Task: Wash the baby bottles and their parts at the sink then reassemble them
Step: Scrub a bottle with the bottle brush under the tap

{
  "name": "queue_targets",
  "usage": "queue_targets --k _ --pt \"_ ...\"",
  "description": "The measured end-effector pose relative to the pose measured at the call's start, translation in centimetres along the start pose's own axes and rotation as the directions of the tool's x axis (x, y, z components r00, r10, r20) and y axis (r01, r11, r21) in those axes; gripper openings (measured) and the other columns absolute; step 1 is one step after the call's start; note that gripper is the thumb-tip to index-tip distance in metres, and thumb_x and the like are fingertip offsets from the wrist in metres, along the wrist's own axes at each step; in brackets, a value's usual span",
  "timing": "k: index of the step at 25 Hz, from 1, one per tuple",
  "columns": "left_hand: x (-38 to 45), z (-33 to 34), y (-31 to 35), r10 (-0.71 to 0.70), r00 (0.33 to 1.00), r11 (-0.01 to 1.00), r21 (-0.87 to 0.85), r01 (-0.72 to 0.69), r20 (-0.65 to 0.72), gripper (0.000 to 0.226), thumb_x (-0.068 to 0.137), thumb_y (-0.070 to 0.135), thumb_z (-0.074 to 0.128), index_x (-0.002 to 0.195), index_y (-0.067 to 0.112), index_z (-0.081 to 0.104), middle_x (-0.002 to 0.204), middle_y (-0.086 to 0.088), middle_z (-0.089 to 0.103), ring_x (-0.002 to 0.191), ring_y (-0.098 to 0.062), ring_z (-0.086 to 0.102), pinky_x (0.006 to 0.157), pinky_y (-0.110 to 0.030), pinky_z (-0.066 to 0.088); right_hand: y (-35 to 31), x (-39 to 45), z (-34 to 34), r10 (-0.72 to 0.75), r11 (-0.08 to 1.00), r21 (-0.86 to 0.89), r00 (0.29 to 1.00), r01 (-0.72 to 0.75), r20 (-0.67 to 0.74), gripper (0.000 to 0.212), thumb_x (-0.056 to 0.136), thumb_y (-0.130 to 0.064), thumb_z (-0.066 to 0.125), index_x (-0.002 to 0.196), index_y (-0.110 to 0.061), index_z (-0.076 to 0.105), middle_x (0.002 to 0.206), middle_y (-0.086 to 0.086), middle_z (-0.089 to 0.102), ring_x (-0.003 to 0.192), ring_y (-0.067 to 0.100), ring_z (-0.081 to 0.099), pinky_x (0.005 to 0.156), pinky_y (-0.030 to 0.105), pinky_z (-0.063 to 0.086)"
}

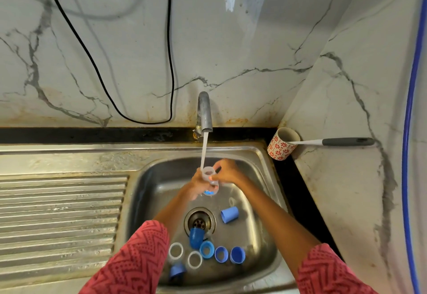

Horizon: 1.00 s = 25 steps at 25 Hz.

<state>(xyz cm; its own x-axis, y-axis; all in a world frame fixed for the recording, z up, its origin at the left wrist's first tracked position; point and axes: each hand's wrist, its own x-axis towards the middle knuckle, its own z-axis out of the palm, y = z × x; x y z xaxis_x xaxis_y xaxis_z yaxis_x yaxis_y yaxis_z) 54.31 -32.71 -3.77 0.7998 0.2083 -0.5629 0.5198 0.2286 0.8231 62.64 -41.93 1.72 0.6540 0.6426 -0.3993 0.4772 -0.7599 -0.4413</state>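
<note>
Currently I keep the stainless sink (261, 162) as landmark: its ribbed drainboard lies to its left. Inside the basin, under the tap's stream (204, 153), my left hand (196, 186) grips the clear plastic bottle (210, 179), mouth up to fill, while my right hand (227, 172) pinches its rim. Blue caps and translucent rings (194, 259) wait near the drain (199, 221), kept wet for washing.

One clear bottle (210, 181) under one tap (204, 113); two clear bottles (175, 251) standing in one sink (261, 155); six blue parts (229, 214) around them; one patterned cup (282, 144); one brush (335, 141); two hands (227, 171).
</note>
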Motion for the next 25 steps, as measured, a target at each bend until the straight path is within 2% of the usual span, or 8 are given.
queue_targets --k 3,5,8,10,13,16,21,25 --pt "-1.6 -1.1 -1.2 0.01 1.0 0.997 0.081 -0.01 0.01 0.036 0.08 -0.009 0.061 0.111 0.007 0.057 0.102 -0.008 0.06 0.095 -0.018 0.06 0.074 -0.023 0.053 -0.6 -0.4 1.6 0.017 1.0 0.024 0.995 -0.02 0.101 0.029 0.082 -0.018 0.07 0.107 -0.004 0.068 0.101 0.017 0.069 0.082 0.022 0.065 0.08 0.032 0.055" --pt "-2.0 -2.1 -0.8 0.017 0.999 0.999 -0.03 -0.018 -0.045 0.027 0.081 -0.003 0.064 0.103 0.012 0.059 0.105 -0.012 0.062 0.098 -0.023 0.061 0.078 -0.028 0.053 -2.3 0.0 2.0 -0.004 0.994 0.109 1.0 0.005 -0.011 0.022 0.087 -0.015 0.064 0.105 -0.003 0.067 0.102 0.016 0.068 0.088 0.022 0.064 0.08 0.03 0.052" --pt "-0.9 -3.0 0.8 -0.118 0.979 0.963 -0.26 0.071 -0.168 0.027 0.085 0.018 0.066 0.105 0.005 0.055 0.099 -0.016 0.061 0.086 -0.026 0.062 0.067 -0.034 0.052 -4.3 0.7 0.5 0.033 0.956 0.292 0.98 0.027 -0.198 0.016 0.092 -0.004 0.051 0.095 0.003 0.065 0.099 0.016 0.065 0.092 0.023 0.06 0.077 0.026 0.049" --pt "-0.4 -2.5 2.3 -0.235 0.969 0.921 -0.335 0.198 -0.074 0.033 0.084 0.027 0.068 0.104 0.007 0.051 0.094 -0.016 0.059 0.079 -0.026 0.059 0.058 -0.036 0.052 -4.2 1.1 -1.2 0.031 0.962 0.273 0.983 0.019 -0.178 0.016 0.091 0.001 0.048 0.085 0.003 0.063 0.097 0.016 0.063 0.088 0.02 0.057 0.069 0.021 0.045" --pt "0.1 -1.1 3.2 -0.343 0.939 0.889 -0.319 0.328 0.011 0.037 0.082 0.036 0.068 0.097 0.007 0.05 0.086 -0.018 0.056 0.072 -0.026 0.056 0.058 -0.034 0.048 -3.4 1.9 -3.6 0.024 0.988 0.155 0.993 -0.006 -0.117 0.018 0.087 0.005 0.054 0.099 0.001 0.067 0.105 0.014 0.065 0.091 0.019 0.059 0.078 0.026 0.05" --pt "0.3 -0.3 3.2 -0.373 0.926 0.885 -0.323 0.335 -0.062 0.04 0.082 0.035 0.069 0.101 0.007 0.048 0.091 -0.018 0.054 0.076 -0.027 0.056 0.066 -0.037 0.05 -3.9 3.9 -5.0 0.008 0.996 0.093 0.977 0.012 -0.211 0.018 0.092 -0.011 0.055 0.095 0.004 0.065 0.096 0.018 0.065 0.091 0.029 0.062 0.08 0.035 0.05" --pt "0.9 -1.5 2.6 -0.344 0.931 0.905 -0.308 0.293 -0.123 0.05 0.072 0.019 0.079 0.113 0.006 0.053 0.107 -0.017 0.056 0.091 -0.028 0.059 0.076 -0.041 0.053 -5.5 6.9 -4.4 -0.066 0.972 0.207 0.978 0.108 -0.199 0.038 0.087 -0.025 0.067 0.105 0.008 0.062 0.106 0.022 0.065 0.1 0.035 0.062 0.089 0.043 0.052" --pt "1.7 -1.8 2.6 -0.347 0.923 0.925 -0.226 0.307 -0.165 0.062 0.066 0.025 0.083 0.116 0.005 0.052 0.115 -0.02 0.057 0.101 -0.031 0.062 0.087 -0.045 0.054 -6.2 8.2 -2.9 -0.032 0.951 0.28 0.941 0.133 -0.338 0.024 0.092 -0.02 0.061 0.097 0.003 0.062 0.101 0.021 0.065 0.099 0.032 0.063 0.088 0.037 0.052"
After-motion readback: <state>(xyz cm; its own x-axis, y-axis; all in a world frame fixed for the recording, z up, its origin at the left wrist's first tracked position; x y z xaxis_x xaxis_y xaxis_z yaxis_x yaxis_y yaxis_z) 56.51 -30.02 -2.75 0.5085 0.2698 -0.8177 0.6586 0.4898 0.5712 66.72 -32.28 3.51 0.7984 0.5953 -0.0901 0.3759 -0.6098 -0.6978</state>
